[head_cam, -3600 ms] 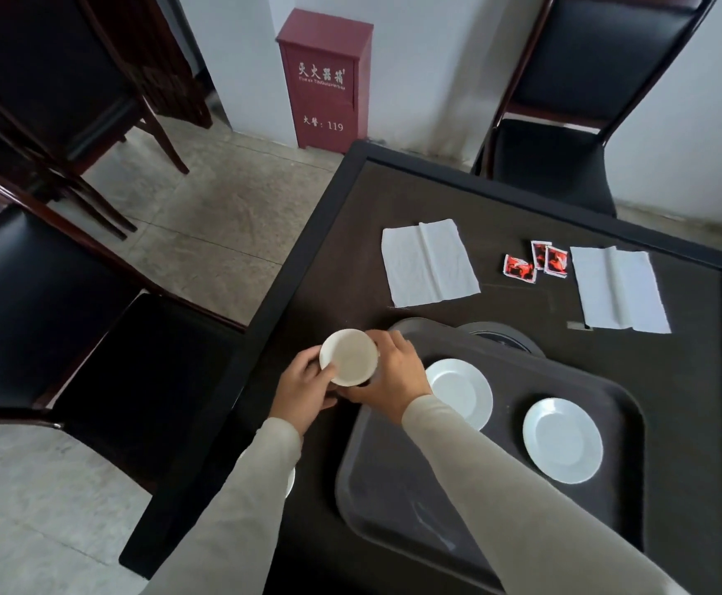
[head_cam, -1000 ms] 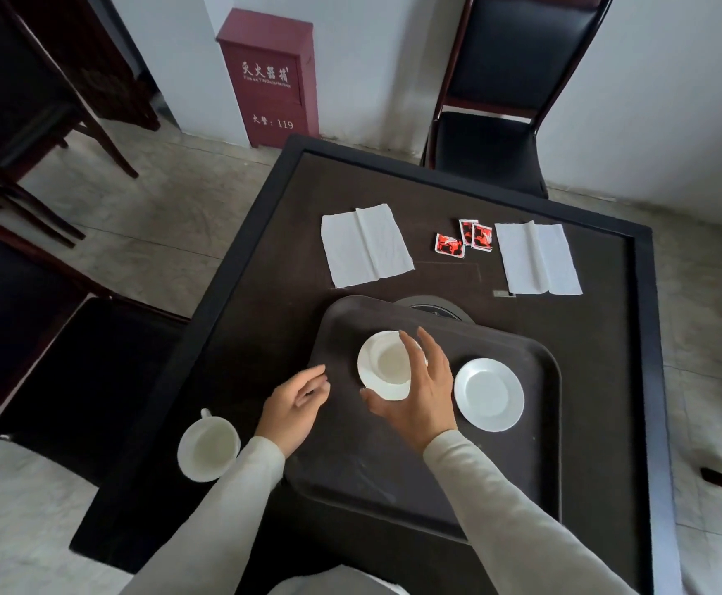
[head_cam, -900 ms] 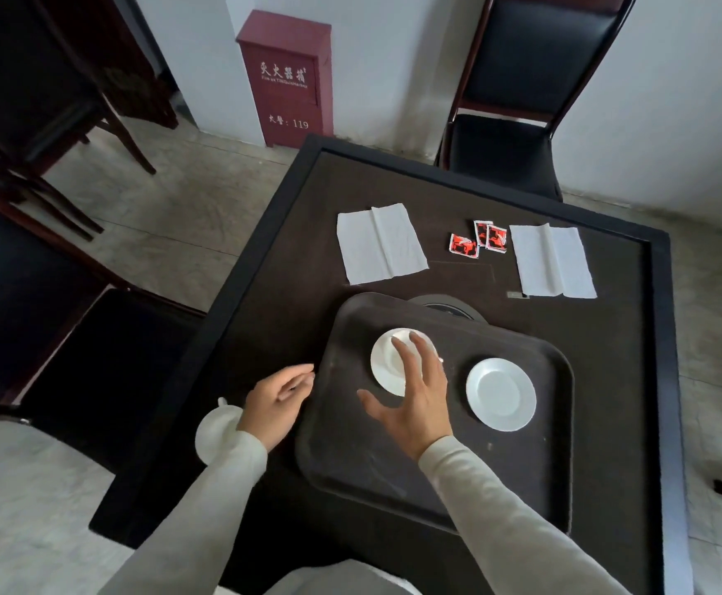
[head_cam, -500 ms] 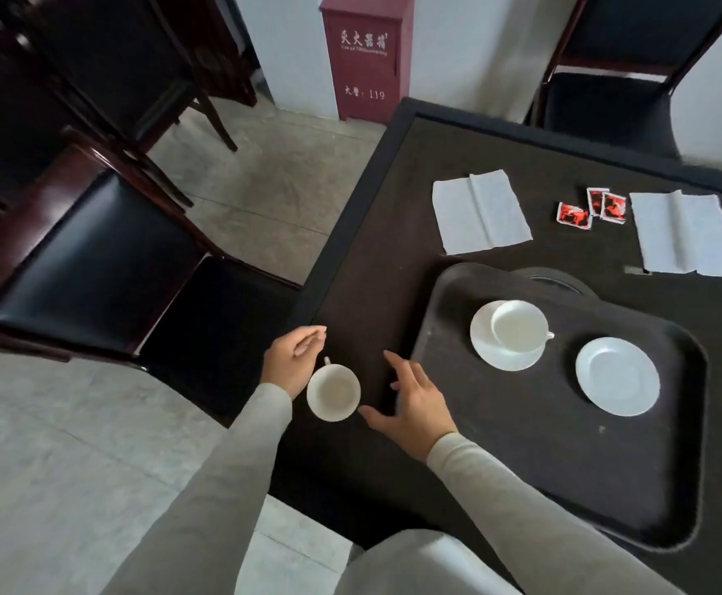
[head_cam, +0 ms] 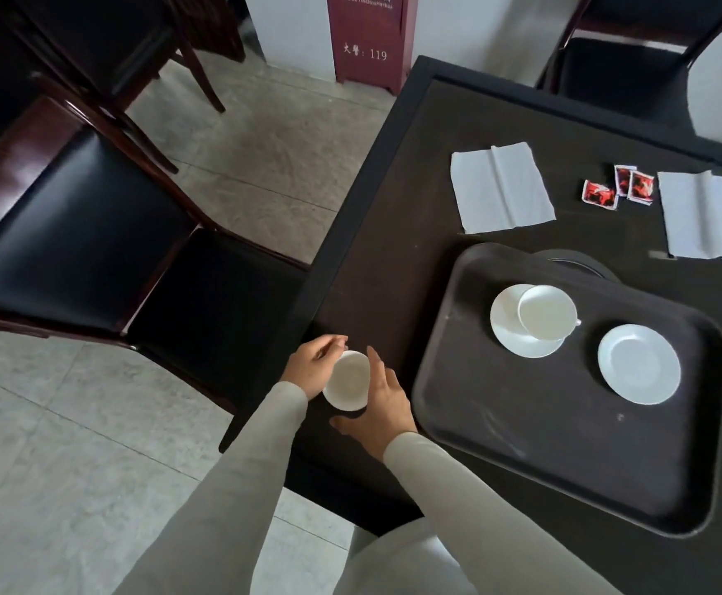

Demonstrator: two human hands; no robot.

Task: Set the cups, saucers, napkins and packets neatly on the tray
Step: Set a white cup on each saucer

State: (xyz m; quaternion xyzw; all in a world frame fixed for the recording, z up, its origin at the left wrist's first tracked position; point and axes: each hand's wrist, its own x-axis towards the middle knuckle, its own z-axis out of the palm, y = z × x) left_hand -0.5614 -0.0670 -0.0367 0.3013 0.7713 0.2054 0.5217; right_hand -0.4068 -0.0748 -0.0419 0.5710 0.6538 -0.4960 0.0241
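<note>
Evidently the second cup is being gathered between both hands near the table's near-left corner: the left hand is curled against its far-left side where the handle seems to sit, while the right hand is cupped open along its right side, fingers spread, so the grip looks steadied rather than clamped. Well to the right of the hands, an empty saucer is left waiting on the tray, beside the cup already seated. Napkins and packets lie beyond, not yet moved.
</note>
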